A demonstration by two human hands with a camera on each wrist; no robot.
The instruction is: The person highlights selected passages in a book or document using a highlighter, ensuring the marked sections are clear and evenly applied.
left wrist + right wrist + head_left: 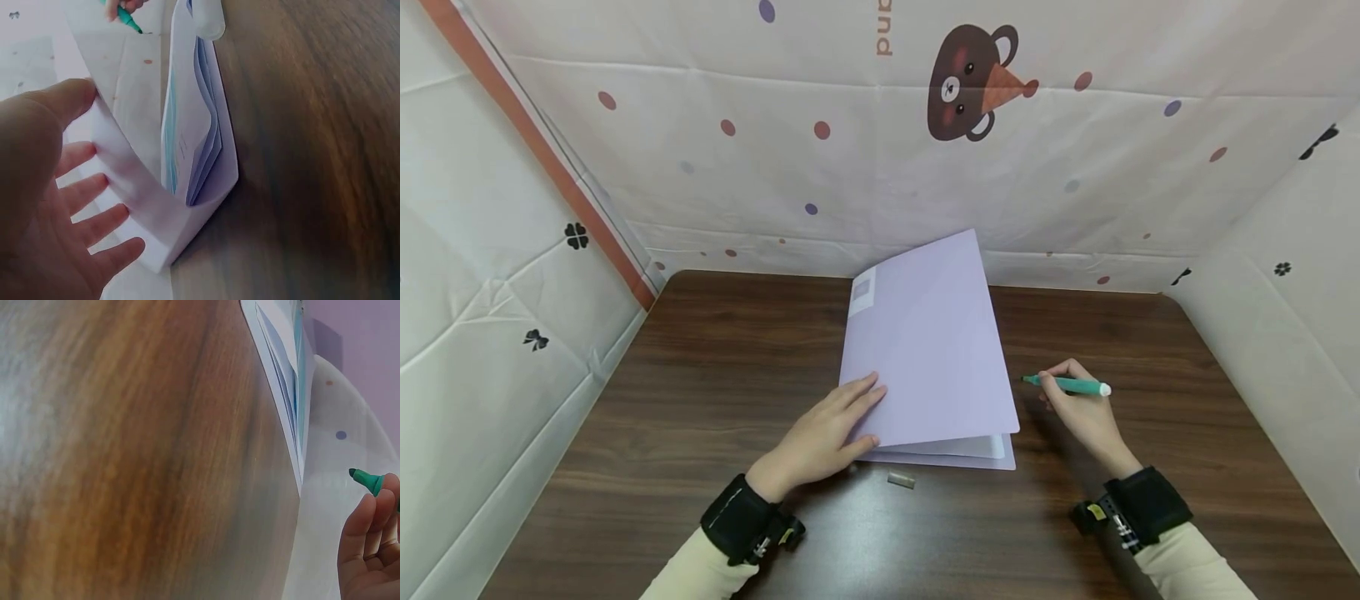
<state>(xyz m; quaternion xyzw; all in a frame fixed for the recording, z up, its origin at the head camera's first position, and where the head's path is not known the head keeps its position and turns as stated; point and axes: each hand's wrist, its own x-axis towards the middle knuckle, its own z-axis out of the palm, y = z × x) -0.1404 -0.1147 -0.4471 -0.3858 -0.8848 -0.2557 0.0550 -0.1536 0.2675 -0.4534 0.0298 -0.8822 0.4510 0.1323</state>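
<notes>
A lilac folder lies on the table with its front cover raised a little, and papers show inside it in the left wrist view. My left hand rests on the cover's lower left part, fingers spread along the surface and thumb near the bottom edge. To the right of the folder, my right hand pinches a green marker between thumb and fingers. The marker is uncapped; its dark tip points left toward the folder, with a gap between them. A white label sits at the cover's upper left.
A small grey cylindrical piece lies on the table just below the folder. The dark wood table ends at a patterned cloth wall at the back, and the folder's top overlaps that wall in the head view. More cloth stands at both sides.
</notes>
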